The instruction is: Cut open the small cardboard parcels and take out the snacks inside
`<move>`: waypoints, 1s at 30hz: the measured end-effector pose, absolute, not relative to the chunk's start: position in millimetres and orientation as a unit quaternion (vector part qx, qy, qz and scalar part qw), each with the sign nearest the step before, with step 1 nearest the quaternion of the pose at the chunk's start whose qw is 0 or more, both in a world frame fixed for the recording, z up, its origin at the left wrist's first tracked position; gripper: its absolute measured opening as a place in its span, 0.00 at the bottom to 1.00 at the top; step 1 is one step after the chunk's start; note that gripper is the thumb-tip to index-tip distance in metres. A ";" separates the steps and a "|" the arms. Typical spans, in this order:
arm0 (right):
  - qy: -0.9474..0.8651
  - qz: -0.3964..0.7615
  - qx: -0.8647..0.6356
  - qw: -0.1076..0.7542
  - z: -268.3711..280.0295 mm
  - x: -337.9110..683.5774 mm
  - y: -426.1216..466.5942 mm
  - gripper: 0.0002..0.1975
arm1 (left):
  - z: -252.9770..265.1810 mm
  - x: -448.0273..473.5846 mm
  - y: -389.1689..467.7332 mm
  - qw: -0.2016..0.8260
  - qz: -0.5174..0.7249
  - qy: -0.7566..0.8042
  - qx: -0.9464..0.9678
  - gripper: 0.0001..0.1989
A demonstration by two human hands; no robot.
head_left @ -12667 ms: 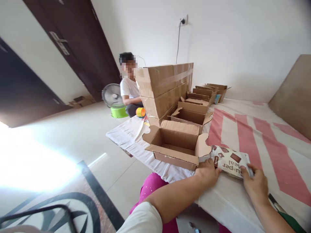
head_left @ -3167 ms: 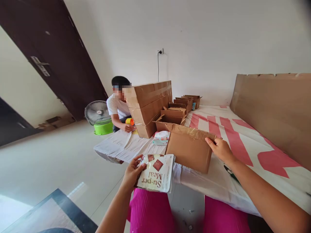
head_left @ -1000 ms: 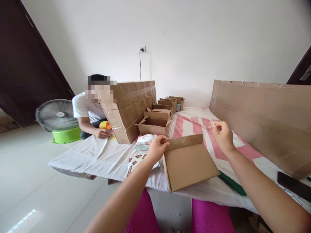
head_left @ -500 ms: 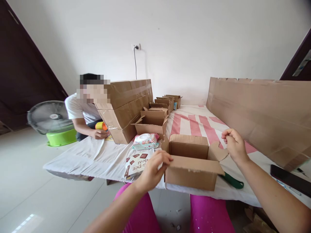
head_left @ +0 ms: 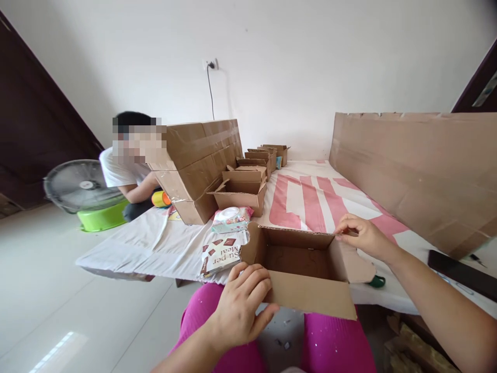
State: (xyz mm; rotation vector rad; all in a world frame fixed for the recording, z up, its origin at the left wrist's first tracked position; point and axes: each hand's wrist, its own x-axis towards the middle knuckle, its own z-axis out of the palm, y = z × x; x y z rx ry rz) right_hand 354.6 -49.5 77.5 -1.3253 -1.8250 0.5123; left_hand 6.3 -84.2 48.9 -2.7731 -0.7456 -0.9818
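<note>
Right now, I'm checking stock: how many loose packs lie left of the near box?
2 visible: the Super Meal pack beside the box, and the lidded pack just behind it. More may be hidden underneath.

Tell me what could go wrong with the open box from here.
The open box sits at the front of the cloth, its near flap jutting toward the lap; a tug could tip it off.
The Su-per Meal packet lies near that edge, beside the left hand, and might get knocked down.
</note>
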 end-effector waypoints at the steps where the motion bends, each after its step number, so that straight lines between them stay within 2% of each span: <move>1: -0.746 0.189 -0.501 0.396 78.0 354.5 -55.2 0.12 | 52.0 10.2 -87.1 0.053 -0.314 -0.261 -0.911 0.07; 5: -0.815 0.128 -0.439 0.356 82.5 352.3 -76.8 0.08 | 54.6 27.3 -92.2 0.038 -0.262 -0.303 -0.916 0.08; 10: -0.864 0.024 -0.398 0.308 92.7 344.7 -89.3 0.12 | 38.6 39.5 -85.4 -0.005 -0.304 -0.367 -0.879 0.32; 13: -0.869 -0.001 -0.395 0.298 94.8 344.7 -89.0 0.13 | 31.1 44.2 -80.4 -0.005 -0.279 -0.408 -0.869 0.40; 19: -0.840 0.051 -0.475 0.258 101.5 358.5 -82.4 0.11 | 27.0 51.4 -76.8 0.024 -0.239 -0.418 -0.876 0.39; 24: -0.768 0.102 -0.546 0.320 114.7 336.4 -80.3 0.11 | 25.0 54.0 -77.0 0.058 -0.230 -0.423 -0.874 0.39; 27: -0.773 0.169 -0.544 0.280 122.6 304.0 -76.9 0.11 | 25.1 55.3 -77.1 0.073 -0.230 -0.426 -0.872 0.39; 30: -0.787 0.179 -0.549 0.217 130.0 275.1 -67.4 0.12 | 25.1 56.9 -76.6 0.076 -0.227 -0.427 -0.872 0.38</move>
